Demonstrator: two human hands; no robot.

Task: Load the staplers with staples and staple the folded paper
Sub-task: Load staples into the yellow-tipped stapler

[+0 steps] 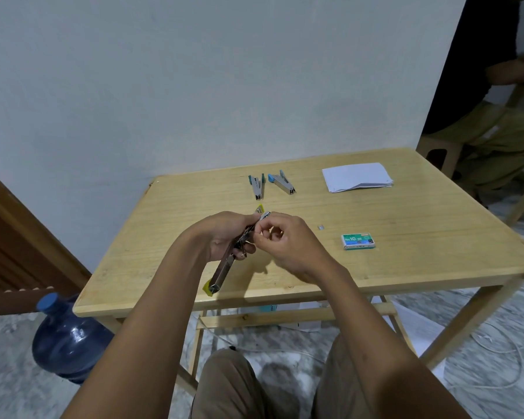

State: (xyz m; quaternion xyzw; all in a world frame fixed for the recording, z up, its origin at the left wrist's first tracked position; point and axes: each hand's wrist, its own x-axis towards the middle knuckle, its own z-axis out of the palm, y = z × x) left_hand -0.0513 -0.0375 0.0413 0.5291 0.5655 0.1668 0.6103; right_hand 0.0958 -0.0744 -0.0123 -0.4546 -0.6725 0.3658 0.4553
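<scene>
Left hand (224, 234): clamped round the yellow stapler (224, 267), swung open, above the table (406, 267).
Right hand (288, 240): against the left, pinching the stapler's far tip.
Hidden: stapler's middle, behind both hands.
Beyond: left blue stapler (257, 186) beside right blue stapler (282, 182).
Right side: loose staples (321, 227), staple box (358, 241), folded paper (356, 176) farther back.
Floor, left: water bottle (67, 337).

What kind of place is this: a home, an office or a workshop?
Probably a plain room in a home: a small wooden table stands against a bare wall, and a big blue water bottle sits on the floor beside it.
</scene>
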